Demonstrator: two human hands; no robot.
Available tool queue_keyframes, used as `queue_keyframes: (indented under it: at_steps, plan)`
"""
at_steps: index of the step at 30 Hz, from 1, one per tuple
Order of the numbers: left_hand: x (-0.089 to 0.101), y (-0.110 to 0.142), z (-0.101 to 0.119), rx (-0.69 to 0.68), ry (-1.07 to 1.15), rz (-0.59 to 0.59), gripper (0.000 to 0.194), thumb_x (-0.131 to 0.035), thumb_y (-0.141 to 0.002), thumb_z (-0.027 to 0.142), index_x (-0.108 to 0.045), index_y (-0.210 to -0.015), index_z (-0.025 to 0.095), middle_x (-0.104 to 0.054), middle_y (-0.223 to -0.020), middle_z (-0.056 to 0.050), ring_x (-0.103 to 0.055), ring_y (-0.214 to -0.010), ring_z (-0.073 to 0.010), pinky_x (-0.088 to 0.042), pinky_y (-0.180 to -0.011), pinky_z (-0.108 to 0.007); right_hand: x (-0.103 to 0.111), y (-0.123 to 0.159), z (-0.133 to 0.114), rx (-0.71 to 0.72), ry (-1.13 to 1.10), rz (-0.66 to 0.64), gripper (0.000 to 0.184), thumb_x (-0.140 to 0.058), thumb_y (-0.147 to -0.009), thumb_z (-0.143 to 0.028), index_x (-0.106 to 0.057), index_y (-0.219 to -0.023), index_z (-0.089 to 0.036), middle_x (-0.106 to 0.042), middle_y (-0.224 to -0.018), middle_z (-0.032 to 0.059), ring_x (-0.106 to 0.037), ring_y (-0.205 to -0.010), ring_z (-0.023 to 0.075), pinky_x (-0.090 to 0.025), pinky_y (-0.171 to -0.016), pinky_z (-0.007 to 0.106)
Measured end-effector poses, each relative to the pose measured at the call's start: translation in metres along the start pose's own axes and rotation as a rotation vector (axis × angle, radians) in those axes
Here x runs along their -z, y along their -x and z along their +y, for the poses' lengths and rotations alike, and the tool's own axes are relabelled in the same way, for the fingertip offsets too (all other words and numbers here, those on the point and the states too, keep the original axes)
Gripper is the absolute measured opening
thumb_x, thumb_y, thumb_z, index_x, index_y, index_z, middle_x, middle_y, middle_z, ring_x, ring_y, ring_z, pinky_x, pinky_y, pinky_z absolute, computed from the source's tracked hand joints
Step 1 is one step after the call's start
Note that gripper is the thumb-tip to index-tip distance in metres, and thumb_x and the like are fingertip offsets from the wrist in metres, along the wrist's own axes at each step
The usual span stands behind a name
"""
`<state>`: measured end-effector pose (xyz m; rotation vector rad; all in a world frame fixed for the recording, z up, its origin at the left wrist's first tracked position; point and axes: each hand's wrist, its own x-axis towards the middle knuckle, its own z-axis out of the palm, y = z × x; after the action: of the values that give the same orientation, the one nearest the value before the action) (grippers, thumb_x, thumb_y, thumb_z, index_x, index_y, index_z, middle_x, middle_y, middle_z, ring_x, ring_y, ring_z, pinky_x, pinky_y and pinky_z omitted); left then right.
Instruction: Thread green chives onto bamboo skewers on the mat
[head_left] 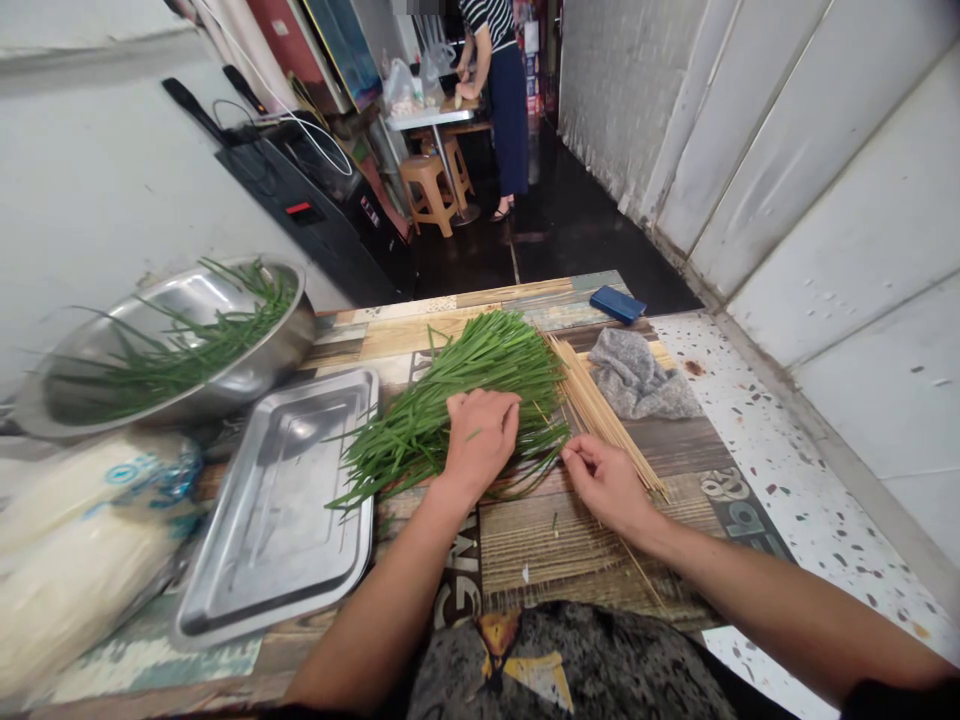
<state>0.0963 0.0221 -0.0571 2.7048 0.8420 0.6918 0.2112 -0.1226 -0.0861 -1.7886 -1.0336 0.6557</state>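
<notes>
Wood-patterned tabletop (555,560) spreads before you, a heap of green leaves (487,350) lying across it beside thin sticks (611,415). Your left hand (484,435) rests on the heap, fingers curled over the leaves, whether gripping any can't be told. At its near right edge, your right hand (611,485) pinches a few leaf ends between thumb and forefinger.
</notes>
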Motion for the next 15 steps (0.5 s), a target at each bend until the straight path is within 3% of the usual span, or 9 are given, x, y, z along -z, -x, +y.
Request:
queue_keyframes:
  at_steps: [15]
  plan:
    - [-0.0028,0.0008,-0.0031,0.034,-0.023,0.008,0.021,-0.047,-0.090,0.024,-0.069,-0.090,0.021,-0.071,-0.084,-0.004,-0.059,-0.082,-0.0198,-0.031,-0.080,-0.038,0.0000,0.0026,-0.0019,0.054,0.037,-0.006,0.022,-0.042,-0.085,-0.033,-0.053,-0.071,-0.019,-0.047,-0.057,-0.0024,-0.041,-0.050,0.0107,-0.031,-0.049,0.022]
